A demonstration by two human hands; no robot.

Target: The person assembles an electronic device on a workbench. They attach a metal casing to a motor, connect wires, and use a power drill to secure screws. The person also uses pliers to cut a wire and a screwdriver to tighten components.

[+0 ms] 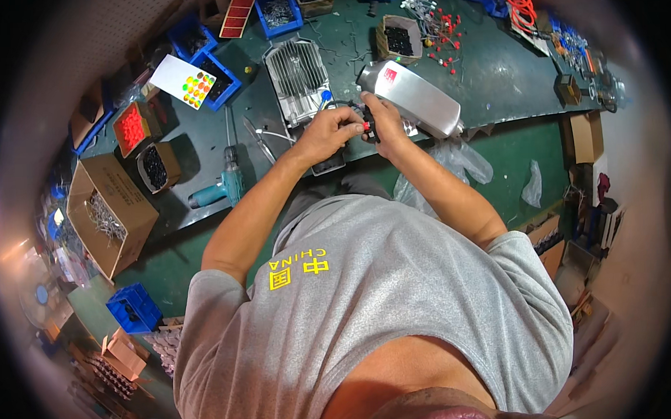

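Near the bench's front edge my hands meet over a small black part (370,117) with a red piece (366,126) on it. The fingers of my right hand (389,126) are closed round the black part. My left hand (326,138) pinches at the red piece with thumb and forefinger; fingers partly cover both pieces. Just beyond my left hand lies a finned metal motor housing (296,67) with a blue round piece (326,96) at its side. A brushed silver cover (424,103) with a red label lies beyond my right hand.
A teal power driver (227,181) lies left of my left forearm. Cartons of red caps (132,128) and black parts (154,168) stand farther left, near blue bins (224,79). Loose red and white-tipped leads (442,36) lie at the back; plastic bags (452,165) sit by the right edge.
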